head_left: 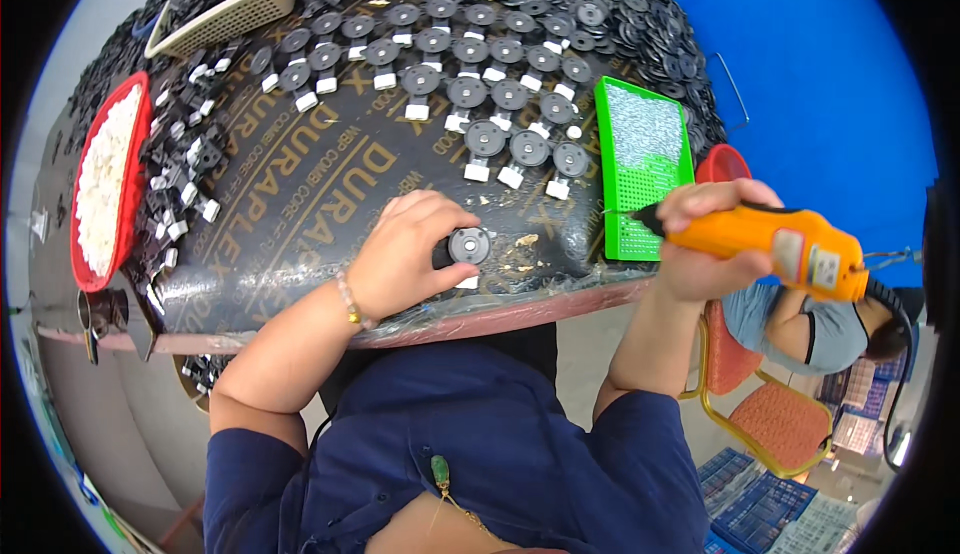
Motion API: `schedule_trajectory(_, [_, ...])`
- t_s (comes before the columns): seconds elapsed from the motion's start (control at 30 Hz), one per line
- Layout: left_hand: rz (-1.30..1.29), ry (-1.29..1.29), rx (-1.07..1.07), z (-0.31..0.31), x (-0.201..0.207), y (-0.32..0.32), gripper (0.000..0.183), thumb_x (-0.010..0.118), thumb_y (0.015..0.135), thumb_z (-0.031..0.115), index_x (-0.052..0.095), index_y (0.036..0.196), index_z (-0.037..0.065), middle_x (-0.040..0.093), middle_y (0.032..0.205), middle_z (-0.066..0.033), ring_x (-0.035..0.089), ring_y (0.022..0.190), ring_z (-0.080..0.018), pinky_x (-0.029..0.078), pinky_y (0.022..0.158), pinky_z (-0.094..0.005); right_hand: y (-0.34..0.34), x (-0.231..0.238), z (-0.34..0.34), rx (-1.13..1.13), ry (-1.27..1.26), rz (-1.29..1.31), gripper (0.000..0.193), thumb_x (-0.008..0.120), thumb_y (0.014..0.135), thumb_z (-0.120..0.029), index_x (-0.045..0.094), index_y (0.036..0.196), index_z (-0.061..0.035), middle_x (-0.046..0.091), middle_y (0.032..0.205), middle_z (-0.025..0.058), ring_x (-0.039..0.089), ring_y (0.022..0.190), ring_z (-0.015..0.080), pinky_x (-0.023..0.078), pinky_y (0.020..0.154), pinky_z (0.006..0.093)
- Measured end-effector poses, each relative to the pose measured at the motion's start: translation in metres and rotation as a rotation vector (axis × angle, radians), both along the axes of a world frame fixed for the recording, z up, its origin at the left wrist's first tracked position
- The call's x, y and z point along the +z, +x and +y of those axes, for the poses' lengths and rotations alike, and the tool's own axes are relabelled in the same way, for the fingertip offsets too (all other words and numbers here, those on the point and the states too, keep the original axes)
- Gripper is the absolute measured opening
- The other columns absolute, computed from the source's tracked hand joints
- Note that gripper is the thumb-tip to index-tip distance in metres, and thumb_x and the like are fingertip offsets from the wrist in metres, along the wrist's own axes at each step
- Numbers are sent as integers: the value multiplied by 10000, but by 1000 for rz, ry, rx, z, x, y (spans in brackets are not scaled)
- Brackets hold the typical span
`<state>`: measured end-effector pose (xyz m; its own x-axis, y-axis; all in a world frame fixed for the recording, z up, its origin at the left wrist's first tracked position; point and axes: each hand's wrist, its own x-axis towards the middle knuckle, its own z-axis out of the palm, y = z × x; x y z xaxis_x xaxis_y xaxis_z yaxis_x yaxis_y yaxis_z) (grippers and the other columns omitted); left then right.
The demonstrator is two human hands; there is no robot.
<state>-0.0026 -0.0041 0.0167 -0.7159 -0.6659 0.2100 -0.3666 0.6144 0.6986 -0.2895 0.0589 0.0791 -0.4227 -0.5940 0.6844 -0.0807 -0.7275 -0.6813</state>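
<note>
My left hand [415, 250] lies at the near edge of the table, thumb and fingers closed round a black wheel assembly [469, 245] with a round disc on top and a white end. In my right hand [708, 239] is an orange electric screwdriver [770, 239], held sideways. Its dark tip points left, over the lower part of a green tray [650, 239]. Small silvery screws [645, 129] fill that tray's far part; holes show in its near part. Beyond my left hand stand several similar wheel assemblies [485, 139] in loose rows, each with a white end.
A red basket [140, 174] of small white parts stands at the left, beside scattered black-and-white pieces [190, 169]. Black discs [610, 14] and a beige basket [230, 14] lie at the back. A red bowl [735, 162] adjoins the green tray. Another person [820, 329] is at the right.
</note>
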Motion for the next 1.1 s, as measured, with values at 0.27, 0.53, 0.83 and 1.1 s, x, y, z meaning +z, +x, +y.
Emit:
schedule_trajectory(0.27, [181,-47,32,0,-4,2,326,789,760,191,701,1063,110,636,1103,-43,546,1123,-256,396,975,-396,98,-13,-26,603,-68,3,778,514,849,-724,410,1224,-50,637,799,139,594,553,193,519,525,333])
schedule_trajectory(0.53, [202,-111,10,2,-4,5,133,777,746,113,724,866,134,642,961,0,580,1060,-224,403,930,-378,104,-17,-22,597,-67,12,761,514,856,-716,413,1216,-53,634,798,134,598,566,179,514,526,317])
schedule_trajectory(0.83, [46,-145,89,6,0,5,559,866,633,291,685,1131,113,629,1114,-35,541,1138,-254,374,977,-403,92,-21,-23,408,149,-9,745,518,855,-723,410,1185,-63,622,776,121,578,555,174,514,546,322])
schedule_trajectory(1.1, [29,-145,72,4,-5,1,476,842,663,305,708,1077,111,642,1020,-20,545,1088,-220,364,963,-402,99,-29,-24,418,251,28,726,585,828,-702,415,1121,-60,622,760,115,581,544,180,524,559,323])
